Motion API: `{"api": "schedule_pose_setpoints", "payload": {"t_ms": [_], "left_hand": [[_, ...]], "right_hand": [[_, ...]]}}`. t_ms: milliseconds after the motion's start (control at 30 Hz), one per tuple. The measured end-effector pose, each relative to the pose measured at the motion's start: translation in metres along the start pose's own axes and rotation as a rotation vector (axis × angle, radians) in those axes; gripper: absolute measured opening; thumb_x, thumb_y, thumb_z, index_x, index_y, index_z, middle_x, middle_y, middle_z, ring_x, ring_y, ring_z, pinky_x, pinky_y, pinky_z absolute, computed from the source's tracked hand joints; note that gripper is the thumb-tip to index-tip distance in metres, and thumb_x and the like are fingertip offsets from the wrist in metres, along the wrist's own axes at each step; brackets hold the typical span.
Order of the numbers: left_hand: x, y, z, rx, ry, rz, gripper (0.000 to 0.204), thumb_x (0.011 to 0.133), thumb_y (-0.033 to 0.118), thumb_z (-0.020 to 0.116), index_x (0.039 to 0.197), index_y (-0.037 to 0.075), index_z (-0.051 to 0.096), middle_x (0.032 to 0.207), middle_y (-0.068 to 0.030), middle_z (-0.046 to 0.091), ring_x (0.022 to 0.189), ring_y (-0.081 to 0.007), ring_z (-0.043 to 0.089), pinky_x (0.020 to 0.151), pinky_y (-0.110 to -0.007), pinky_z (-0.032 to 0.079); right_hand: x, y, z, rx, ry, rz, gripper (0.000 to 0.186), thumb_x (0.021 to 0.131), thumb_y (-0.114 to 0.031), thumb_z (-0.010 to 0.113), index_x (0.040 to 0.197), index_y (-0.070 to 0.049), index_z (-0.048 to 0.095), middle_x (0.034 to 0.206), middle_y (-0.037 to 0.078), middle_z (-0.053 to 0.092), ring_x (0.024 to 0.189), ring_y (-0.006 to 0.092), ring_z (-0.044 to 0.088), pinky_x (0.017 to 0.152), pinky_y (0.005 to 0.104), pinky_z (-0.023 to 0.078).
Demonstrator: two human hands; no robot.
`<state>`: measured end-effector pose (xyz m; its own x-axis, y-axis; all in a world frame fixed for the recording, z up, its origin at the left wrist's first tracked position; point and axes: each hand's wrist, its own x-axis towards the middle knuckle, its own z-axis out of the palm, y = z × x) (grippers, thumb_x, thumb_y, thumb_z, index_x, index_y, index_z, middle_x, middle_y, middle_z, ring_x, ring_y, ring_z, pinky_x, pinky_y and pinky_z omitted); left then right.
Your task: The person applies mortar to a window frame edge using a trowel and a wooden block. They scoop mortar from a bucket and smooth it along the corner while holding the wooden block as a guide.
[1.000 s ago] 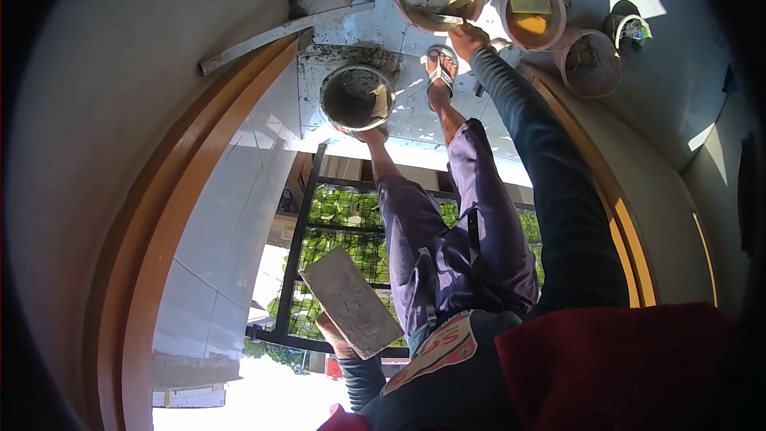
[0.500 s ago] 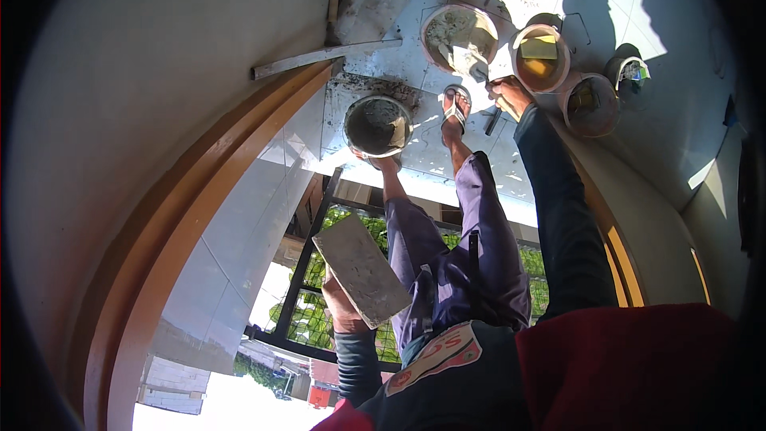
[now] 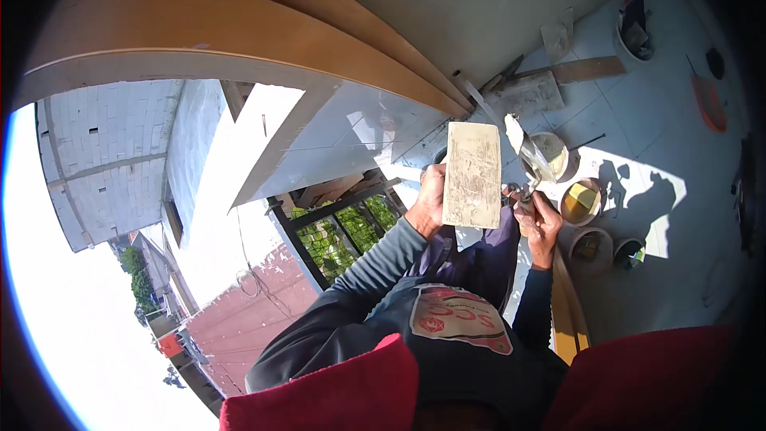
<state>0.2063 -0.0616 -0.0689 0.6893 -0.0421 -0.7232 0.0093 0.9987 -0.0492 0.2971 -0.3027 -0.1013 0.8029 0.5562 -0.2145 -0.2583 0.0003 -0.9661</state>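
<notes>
My left hand [image 3: 429,201] is closed at the left side of a flat rectangular plastering board [image 3: 472,179], whose pale face is smeared with dried plaster. Its grip behind the board is partly hidden. To the right of it, my right hand [image 3: 542,227] is closed round the handle of a trowel [image 3: 540,164]. A lump of wet, pale plaster [image 3: 515,134] sits toward the far end of the blade, close to the board's right edge. Beyond the trowel, a round tub of plaster [image 3: 556,152] stands on the floor, partly covered by the blade.
A bucket [image 3: 570,211] with a yellow sponge, another bucket [image 3: 586,259] and a small pail [image 3: 630,241] stand at the right. Far off lie a plank [image 3: 594,69] and a red dustpan [image 3: 708,104]. An orange-brown frame [image 3: 239,16] curves across the upper left.
My right hand has lifted the trowel from beside the plaster tub, with plaster on its blade. The board has come up and turned upright before me. My view has swung left.
</notes>
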Motion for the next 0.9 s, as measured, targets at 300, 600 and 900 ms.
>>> {"api": "schedule_pose_setpoints", "payload": {"t_ms": [300,600,900], "left_hand": [[-0.162,0.058,0.053,-0.234,-0.566,0.350,0.047,0.098,0.029,0.043,0.131,0.001,0.061,0.120,-0.0194,0.072,0.103,-0.0351,0.072,0.092,-0.049,0.060],[-0.244,0.187,-0.008,-0.047,-0.520,0.592,0.057,0.097,0.033,0.042,0.139,-0.004,0.054,0.126,-0.0244,0.067,0.106,-0.0389,0.071,0.091,-0.052,0.061],[-0.252,0.233,-0.063,-0.022,-0.455,0.484,0.049,0.097,0.025,0.049,0.134,-0.006,0.058,0.120,-0.0219,0.070,0.101,-0.0343,0.073,0.090,-0.048,0.062]], "right_hand": [[0.031,-0.122,0.114,-0.581,-0.175,-0.656,0.028,0.080,0.000,0.079,0.106,0.004,0.071,0.099,0.019,0.069,0.088,0.0386,0.066,0.077,0.0424,0.053],[-0.010,-0.163,0.195,-0.809,-0.079,-0.728,0.032,0.081,-0.003,0.081,0.110,0.004,0.071,0.102,0.021,0.072,0.090,0.0391,0.069,0.082,0.0427,0.055],[-0.082,-0.175,0.263,0.150,-0.230,0.017,0.041,0.097,-0.018,0.068,0.129,0.004,0.057,0.099,0.016,0.068,0.075,0.0208,0.066,0.068,0.0327,0.056]]}}
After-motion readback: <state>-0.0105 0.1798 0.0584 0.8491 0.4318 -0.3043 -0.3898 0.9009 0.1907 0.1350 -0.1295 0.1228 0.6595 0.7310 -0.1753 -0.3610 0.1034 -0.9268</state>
